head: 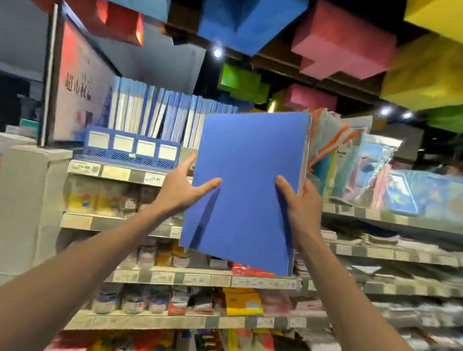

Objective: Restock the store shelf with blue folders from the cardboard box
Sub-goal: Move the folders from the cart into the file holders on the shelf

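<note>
Head camera, tilted up: both hands clamp one blue folder (244, 188), held upright with a slight tilt. The left hand (183, 190) holds its left edge and the right hand (298, 204) its right edge, thumbs on the front face. Just behind and left of the grip, a row of blue folders (168, 115) stands on the top shelf (117, 173) behind a blue file tray (132, 149). Right of the grip lean colourful plastic wallets (350, 158). Below it run the lower shelves (200, 281), stocked and blurred. Overhead hang coloured blocks (342, 41).

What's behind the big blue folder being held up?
The blue folder hides part of the top shelf. A row of upright blue folders runs behind its left edge, and colourful plastic wallets behind its right. What stands between them is covered.
</note>
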The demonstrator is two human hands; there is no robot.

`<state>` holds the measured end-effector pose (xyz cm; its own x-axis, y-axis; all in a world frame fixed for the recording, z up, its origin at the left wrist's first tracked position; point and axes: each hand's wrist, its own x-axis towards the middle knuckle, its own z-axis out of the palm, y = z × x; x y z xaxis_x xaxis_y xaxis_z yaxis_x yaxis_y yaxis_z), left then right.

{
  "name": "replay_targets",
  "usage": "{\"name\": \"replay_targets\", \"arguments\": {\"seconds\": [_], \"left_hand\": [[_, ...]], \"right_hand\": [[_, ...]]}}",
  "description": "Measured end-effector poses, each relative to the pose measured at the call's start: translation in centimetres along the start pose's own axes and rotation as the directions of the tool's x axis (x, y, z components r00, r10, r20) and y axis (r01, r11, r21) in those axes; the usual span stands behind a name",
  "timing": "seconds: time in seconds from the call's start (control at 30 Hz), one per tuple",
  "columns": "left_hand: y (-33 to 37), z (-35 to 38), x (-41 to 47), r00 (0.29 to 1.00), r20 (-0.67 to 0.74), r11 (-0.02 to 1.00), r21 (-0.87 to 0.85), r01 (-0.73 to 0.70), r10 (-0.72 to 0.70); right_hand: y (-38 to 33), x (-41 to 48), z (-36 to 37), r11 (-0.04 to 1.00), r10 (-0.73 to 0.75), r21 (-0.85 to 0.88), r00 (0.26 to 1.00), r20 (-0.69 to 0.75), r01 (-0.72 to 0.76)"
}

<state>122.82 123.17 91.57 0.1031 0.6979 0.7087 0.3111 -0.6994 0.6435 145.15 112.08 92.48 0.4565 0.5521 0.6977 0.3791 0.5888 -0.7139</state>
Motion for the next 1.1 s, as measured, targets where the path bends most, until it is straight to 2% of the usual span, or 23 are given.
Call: {"name": "replay_targets", "arguments": {"seconds": [0.13, 0.27, 0.57, 0.77, 0.9, 1.03, 1.1], "left_hand": [[0.4, 3.5, 4.5, 0.996, 0.080, 0.993, 0.107, -0.056, 0.047], [0.1, 7.1, 8.6, 0.988, 0.073, 0.974, 0.169, -0.149, 0.139], [-4.7, 14.0, 22.1, 0.948, 0.109, 0.923, 0.222, -0.315, 0.298], [-7.5, 18.2, 31.0, 0.874, 0.167, 0.796, 0.362, -0.486, 0.457], [-9.1, 21.9, 35.1, 0.824, 0.204, 0.671, 0.495, -0.552, 0.528], [-10.2, 24.9, 37.8, 0.775, 0.253, 0.556, 0.572, -0.603, 0.580], [-10.6, 25.9, 38.7, 0.778, 0.248, 0.550, 0.586, -0.595, 0.578]], "right_hand": [[1.5, 4.4, -1.0, 0.998, -0.044, -0.048, 0.993, -0.109, 0.039], [4.0, 8.8, -1.0, 0.989, -0.096, -0.133, 0.968, -0.232, 0.066], [6.6, 22.1, 1.3, 0.945, -0.272, -0.279, 0.886, -0.376, 0.172], [8.3, 30.1, 3.3, 0.903, -0.376, -0.375, 0.809, -0.451, 0.210], [9.9, 33.7, 3.8, 0.862, -0.405, -0.467, 0.821, -0.403, 0.196], [11.7, 36.5, 4.9, 0.857, -0.425, -0.465, 0.812, -0.400, 0.220], [12.6, 37.7, 5.6, 0.849, -0.445, -0.471, 0.804, -0.395, 0.239]]}}
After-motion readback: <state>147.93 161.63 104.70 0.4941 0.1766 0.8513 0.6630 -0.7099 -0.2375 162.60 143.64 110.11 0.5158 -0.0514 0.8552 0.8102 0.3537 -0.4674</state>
